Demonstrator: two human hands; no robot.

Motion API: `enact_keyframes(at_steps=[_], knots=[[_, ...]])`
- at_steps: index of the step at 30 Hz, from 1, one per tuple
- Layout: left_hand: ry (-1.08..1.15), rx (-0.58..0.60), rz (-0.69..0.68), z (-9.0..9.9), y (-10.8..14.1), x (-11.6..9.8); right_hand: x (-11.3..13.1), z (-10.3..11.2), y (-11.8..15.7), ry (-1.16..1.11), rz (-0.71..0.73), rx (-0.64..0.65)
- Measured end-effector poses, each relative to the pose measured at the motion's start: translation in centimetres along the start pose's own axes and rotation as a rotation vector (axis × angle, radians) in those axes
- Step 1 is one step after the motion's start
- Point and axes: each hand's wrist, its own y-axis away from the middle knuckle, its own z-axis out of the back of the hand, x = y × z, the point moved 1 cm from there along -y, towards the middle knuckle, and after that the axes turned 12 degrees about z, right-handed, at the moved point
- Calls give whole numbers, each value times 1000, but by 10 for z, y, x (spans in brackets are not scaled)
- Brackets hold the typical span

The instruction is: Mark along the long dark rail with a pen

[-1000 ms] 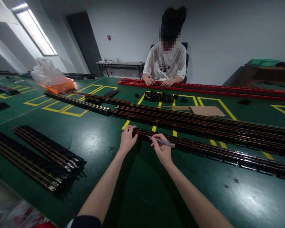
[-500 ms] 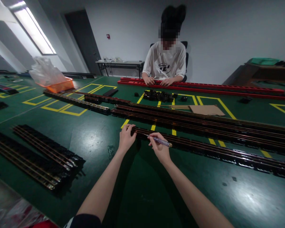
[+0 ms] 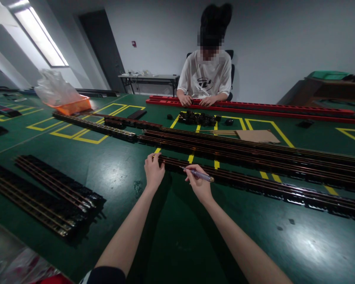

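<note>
Leftward at the far side, an orange bin [image 3: 79, 105] sits on the green tabletop [image 3: 115, 225], a crumpled translucent plastic bag [image 3: 53, 86] rising from it; the bag's contents cannot be made out. Closer in, a long dark strip [image 3: 248, 183] with coppery lines along it lies before the person, running out of frame at right, its near-left end hidden by the left hand [image 3: 154, 169]. That hand's fingers curl over the end, though whether its grip pinches the strip or merely rests there cannot be told. The right hand [image 3: 199, 185] has its grip clamped on a slim, pale purple pen-like tool [image 3: 202, 175], held slantwise with the tip pointing left to the strip; contact is too small to confirm. Both arms stretch forward from the bottom edge, which cuts off a dark sleeve [image 3: 108, 275]. Opposite, a co-worker [image 3: 207, 75] sits with hands at a red rail [image 3: 269, 109].
</note>
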Motion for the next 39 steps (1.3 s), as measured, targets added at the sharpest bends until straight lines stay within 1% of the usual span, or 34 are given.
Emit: enact_keyframes(at_steps=[3, 5, 7, 9, 12, 14, 16, 19, 21, 26, 33, 39], knots=[[-29, -65, 14, 1, 0, 0, 0, 0, 0, -4, -8, -3], [-37, -100, -19, 2, 1, -1, 0, 0, 0, 0, -13, -7], [-43, -101, -83, 2, 2, -4, 0, 0, 0, 4, -12, -9], [-47, -51, -175, 2, 3, -7, 0, 0, 0, 3, -4, -17], [-53, 82, -319, 1, 5, -10, 2, 0, 0, -1, -1, -37], [-65, 149, -369, 0, 7, -11, 2, 0, 1, -1, -7, -57], [-79, 173, -382, -1, 8, -12, 2, 1, 1, -2, -12, -86], [-87, 167, -380, 0, 9, -13, 2, 1, 2, -10, -26, -128], [-89, 167, -379, 0, 9, -14, 3, 2, 2, -12, -30, -119], [-114, 160, -384, 0, 8, -15, 3, 3, 2, 2, -10, -52], [-140, 121, -404, -2, 8, -14, 2, 3, 3, 12, -3, -60], [-139, 52, -439, -6, 9, -11, 1, 2, 3, 28, -1, -91]])
